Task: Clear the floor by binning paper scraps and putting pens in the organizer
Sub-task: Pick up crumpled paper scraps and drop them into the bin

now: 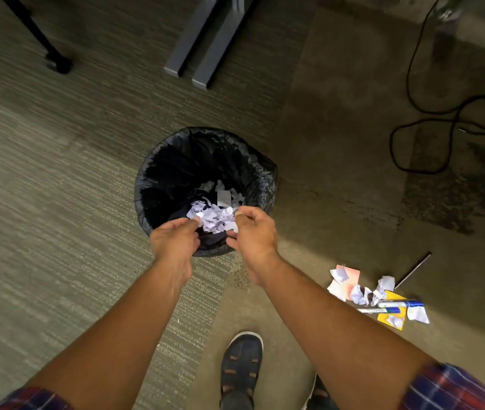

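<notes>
A round bin with a black liner [158,161] stands on the carpet, with white scraps lying at its bottom. My left hand [174,242] and my right hand [253,232] are over its near rim, side by side, and a bunch of white paper scraps [217,218] is pinched between their fingertips above the opening. To the right on the floor lies a pile of paper scraps [353,287], white, pink and yellow. Two pens [395,304] lie side by side in that pile, and a thin grey pen [412,270] lies just beyond it. No organizer is in view.
Grey desk legs [202,45] stand beyond the bin. A black chair leg with a caster [58,62] is at the upper left. A black cable [448,122] loops over the floor at the upper right. My sandalled foot [241,368] is at the bottom middle.
</notes>
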`<state>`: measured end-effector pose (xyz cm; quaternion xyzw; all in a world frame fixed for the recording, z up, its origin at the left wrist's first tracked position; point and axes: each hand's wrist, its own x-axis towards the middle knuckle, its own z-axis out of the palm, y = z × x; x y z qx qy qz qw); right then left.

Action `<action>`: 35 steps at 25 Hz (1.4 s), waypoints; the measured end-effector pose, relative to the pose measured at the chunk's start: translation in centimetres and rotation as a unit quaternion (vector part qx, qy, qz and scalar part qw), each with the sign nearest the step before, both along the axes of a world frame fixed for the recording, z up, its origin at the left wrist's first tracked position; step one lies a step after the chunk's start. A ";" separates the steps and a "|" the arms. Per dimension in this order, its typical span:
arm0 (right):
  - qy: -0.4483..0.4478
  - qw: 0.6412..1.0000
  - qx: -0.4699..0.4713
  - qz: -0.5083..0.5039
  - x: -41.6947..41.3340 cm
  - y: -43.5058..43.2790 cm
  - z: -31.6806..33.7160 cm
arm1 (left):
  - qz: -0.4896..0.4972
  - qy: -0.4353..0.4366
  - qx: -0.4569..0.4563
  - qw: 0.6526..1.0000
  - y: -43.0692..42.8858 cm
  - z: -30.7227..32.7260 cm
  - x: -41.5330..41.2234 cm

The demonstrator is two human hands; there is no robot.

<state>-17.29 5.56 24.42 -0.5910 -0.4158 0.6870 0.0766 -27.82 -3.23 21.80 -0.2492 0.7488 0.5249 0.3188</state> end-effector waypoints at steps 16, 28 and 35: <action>-0.139 0.950 0.234 0.156 15.1 3.1 -4.6 | -0.322 0.208 0.041 0.923 6.1 0.1 12.4; -0.407 0.859 0.152 0.270 38.7 8.9 -20.6 | -0.675 0.033 -0.112 0.729 10.5 -18.8 26.7; -0.394 0.837 0.192 0.327 39.3 11.6 -27.3 | -0.797 0.187 -0.152 0.553 15.1 -25.9 31.8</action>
